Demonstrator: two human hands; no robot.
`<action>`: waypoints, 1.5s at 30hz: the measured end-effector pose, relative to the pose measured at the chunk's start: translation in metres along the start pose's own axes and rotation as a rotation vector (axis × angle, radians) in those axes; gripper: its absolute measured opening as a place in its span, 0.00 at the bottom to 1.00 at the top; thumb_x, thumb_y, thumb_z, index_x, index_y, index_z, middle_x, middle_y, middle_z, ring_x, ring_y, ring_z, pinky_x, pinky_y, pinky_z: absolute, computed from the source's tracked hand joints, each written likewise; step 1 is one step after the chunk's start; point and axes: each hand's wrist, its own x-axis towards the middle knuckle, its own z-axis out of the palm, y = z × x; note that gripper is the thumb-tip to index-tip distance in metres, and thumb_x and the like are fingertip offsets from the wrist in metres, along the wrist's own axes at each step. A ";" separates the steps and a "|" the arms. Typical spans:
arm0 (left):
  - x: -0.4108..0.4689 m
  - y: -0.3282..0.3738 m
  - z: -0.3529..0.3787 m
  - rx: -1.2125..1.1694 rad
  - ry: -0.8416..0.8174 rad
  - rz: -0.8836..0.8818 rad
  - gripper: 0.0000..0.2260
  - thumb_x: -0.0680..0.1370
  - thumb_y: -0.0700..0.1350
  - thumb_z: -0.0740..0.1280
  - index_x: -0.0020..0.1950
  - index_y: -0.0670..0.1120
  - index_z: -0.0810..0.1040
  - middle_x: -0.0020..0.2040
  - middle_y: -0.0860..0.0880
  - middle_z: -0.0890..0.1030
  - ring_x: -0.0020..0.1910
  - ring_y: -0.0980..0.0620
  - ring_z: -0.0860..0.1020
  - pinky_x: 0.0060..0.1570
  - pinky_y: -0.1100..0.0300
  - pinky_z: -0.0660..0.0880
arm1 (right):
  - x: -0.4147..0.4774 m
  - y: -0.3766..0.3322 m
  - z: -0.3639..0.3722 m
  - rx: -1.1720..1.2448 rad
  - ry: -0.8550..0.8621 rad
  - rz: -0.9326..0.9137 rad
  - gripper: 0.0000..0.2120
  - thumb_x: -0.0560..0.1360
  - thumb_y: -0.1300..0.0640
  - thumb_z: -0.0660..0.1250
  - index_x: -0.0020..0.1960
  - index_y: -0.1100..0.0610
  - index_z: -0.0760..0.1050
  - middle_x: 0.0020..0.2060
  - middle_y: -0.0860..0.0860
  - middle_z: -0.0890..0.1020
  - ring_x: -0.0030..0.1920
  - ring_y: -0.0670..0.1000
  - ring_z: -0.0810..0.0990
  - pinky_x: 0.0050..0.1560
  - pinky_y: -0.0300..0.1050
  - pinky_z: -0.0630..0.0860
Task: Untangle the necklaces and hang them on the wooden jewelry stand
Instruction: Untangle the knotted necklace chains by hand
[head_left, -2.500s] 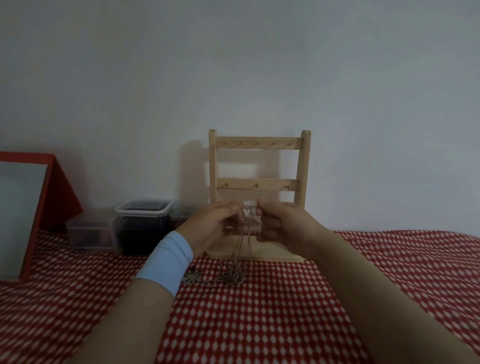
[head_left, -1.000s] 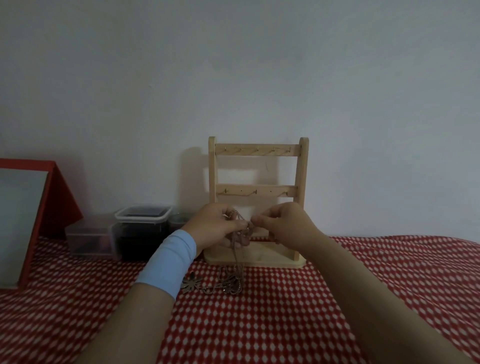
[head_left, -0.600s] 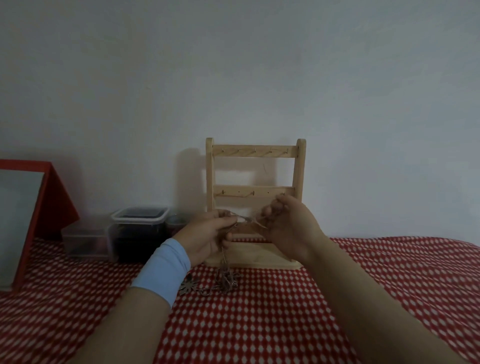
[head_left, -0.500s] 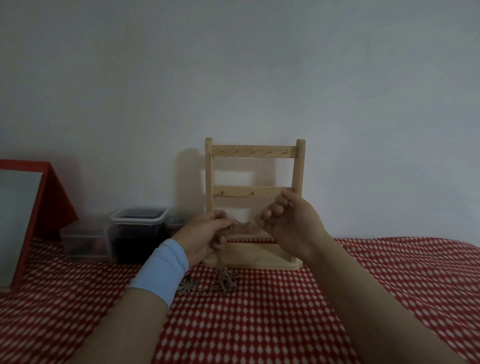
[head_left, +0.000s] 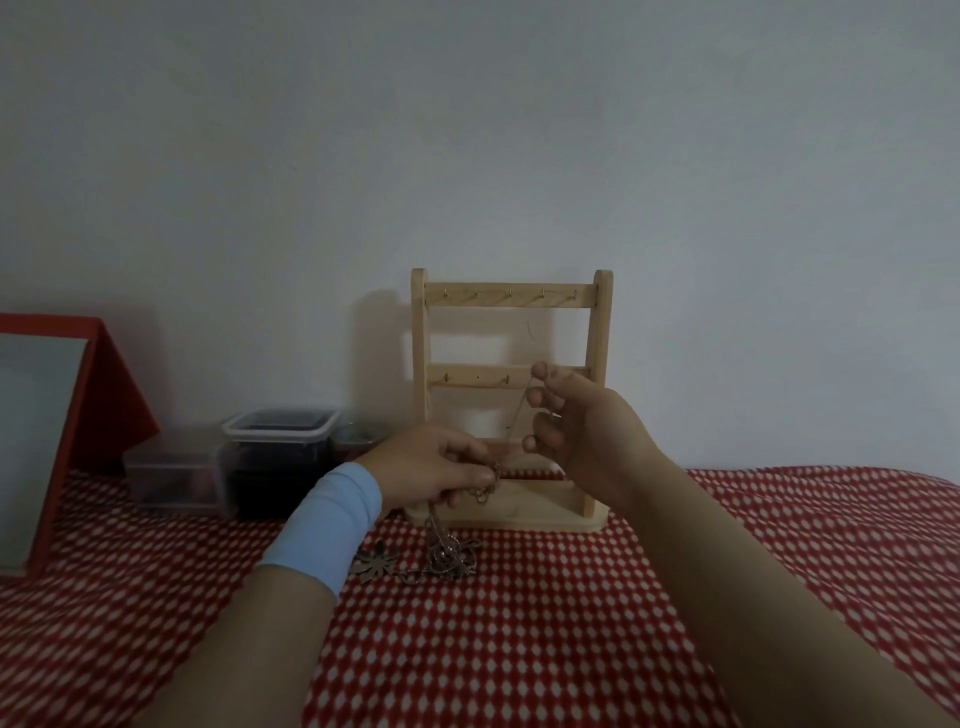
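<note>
A wooden jewelry stand (head_left: 510, 299) with two rows of small hooks stands against the wall; no necklace hangs on it. My left hand (head_left: 431, 470) pinches a bunch of tangled necklaces (head_left: 449, 556), whose lower part lies heaped on the cloth with a flower-shaped pendant (head_left: 376, 564) beside it. My right hand (head_left: 582, 436) is raised in front of the stand's lower bar and pinches one thin chain (head_left: 519, 415), drawn taut from the bunch in my left hand.
A red-and-white checked cloth (head_left: 571, 649) covers the surface. Left of the stand sit a dark lidded plastic box (head_left: 280, 452) and a clear box (head_left: 174, 478). A red-framed mirror (head_left: 47, 415) leans at the far left. The wall is close behind.
My right hand has risen up and to the right, pulling one chain out of the bunch. My left hand has stayed low, holding the rest.
</note>
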 end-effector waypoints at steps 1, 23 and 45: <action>0.000 0.000 -0.001 0.018 -0.006 0.012 0.06 0.77 0.47 0.70 0.52 0.51 0.84 0.39 0.48 0.85 0.32 0.56 0.76 0.34 0.63 0.73 | 0.000 0.000 0.000 -0.014 0.016 -0.013 0.03 0.82 0.61 0.60 0.52 0.59 0.72 0.39 0.52 0.77 0.26 0.49 0.67 0.35 0.48 0.75; 0.005 -0.020 -0.003 0.513 -0.241 -0.145 0.10 0.75 0.47 0.71 0.56 0.55 0.82 0.56 0.52 0.82 0.51 0.54 0.82 0.55 0.60 0.78 | -0.003 0.018 0.005 -1.636 -0.200 0.261 0.10 0.79 0.53 0.69 0.56 0.56 0.85 0.54 0.51 0.86 0.53 0.48 0.82 0.57 0.42 0.78; 0.001 -0.019 0.014 0.777 -0.401 -0.305 0.25 0.71 0.58 0.73 0.64 0.48 0.79 0.63 0.50 0.77 0.61 0.50 0.75 0.64 0.53 0.74 | -0.007 0.054 0.016 -1.659 -0.226 0.142 0.12 0.76 0.51 0.69 0.59 0.48 0.79 0.54 0.46 0.81 0.52 0.47 0.79 0.55 0.45 0.80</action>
